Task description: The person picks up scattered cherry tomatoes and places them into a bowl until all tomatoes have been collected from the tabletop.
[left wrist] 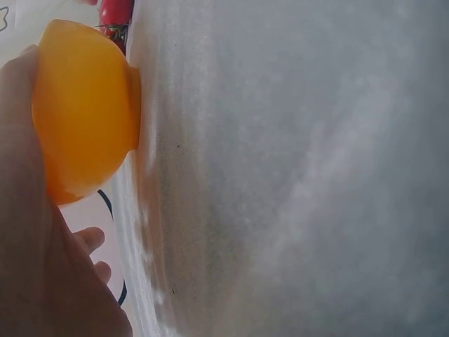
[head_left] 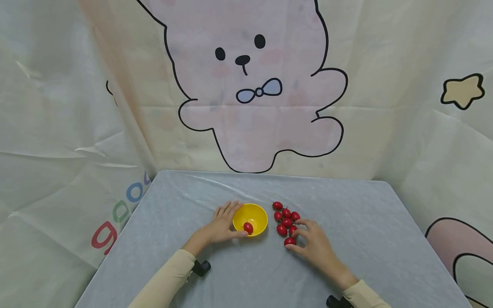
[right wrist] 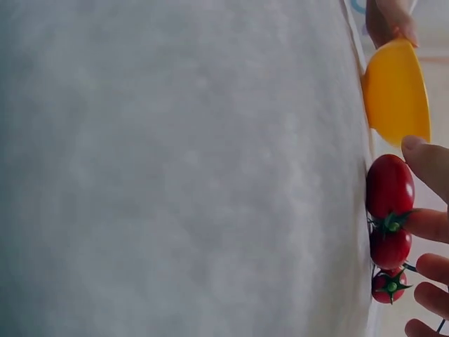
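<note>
A yellow bowl stands on the cloth-covered table with one red cherry tomato inside. My left hand holds the bowl from its left side, thumb along the near rim and fingers round the far left. In the left wrist view the bowl's outer wall shows beside the hand. To the right of the bowl lies a cluster of several cherry tomatoes. My right hand is at the nearest tomato, thumb and index finger spread around its ends; that tomato rests on the table. Firm contact is unclear.
A pale grey-blue cloth covers the table. Behind it hangs a curtain with a printed bear, and side curtains flank the table. Black wrist mounts sit under both forearms.
</note>
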The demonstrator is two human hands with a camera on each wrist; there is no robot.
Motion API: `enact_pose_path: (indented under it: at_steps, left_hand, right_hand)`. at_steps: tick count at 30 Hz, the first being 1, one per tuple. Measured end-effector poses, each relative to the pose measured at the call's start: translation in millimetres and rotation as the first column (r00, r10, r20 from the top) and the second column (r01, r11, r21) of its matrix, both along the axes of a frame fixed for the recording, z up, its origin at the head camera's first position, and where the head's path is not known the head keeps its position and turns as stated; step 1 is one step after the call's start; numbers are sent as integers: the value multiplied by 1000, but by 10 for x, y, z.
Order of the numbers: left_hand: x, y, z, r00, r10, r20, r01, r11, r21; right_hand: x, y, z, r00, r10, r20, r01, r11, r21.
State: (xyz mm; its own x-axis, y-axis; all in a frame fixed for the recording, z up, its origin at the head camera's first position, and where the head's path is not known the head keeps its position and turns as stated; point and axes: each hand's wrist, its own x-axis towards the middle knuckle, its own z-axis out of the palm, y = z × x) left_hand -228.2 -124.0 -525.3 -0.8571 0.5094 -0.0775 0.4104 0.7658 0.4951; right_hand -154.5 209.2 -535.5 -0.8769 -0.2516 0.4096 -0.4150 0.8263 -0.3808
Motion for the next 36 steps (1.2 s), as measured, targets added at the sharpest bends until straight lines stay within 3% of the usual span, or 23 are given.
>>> enact_pose_path:
  at_steps: [6, 25, 36]
  left_hand:
    - [-11, -1, -12, 1000, -3, 3, 3, 1000, 1]
    - [0, -2, 6, 1000, 6, 14, -6, 1000, -2]
    - [-11, -5, -14, 1000, 5, 14, -5, 1000, -9]
  right_hand:
    - [2, -38, -19, 1000, -27, 13, 27, 999, 20]
    - [12, -69, -2, 998, -15, 66, 10, 997, 78]
    - [-30, -22, 133, 1000, 27, -8, -26, 998, 61]
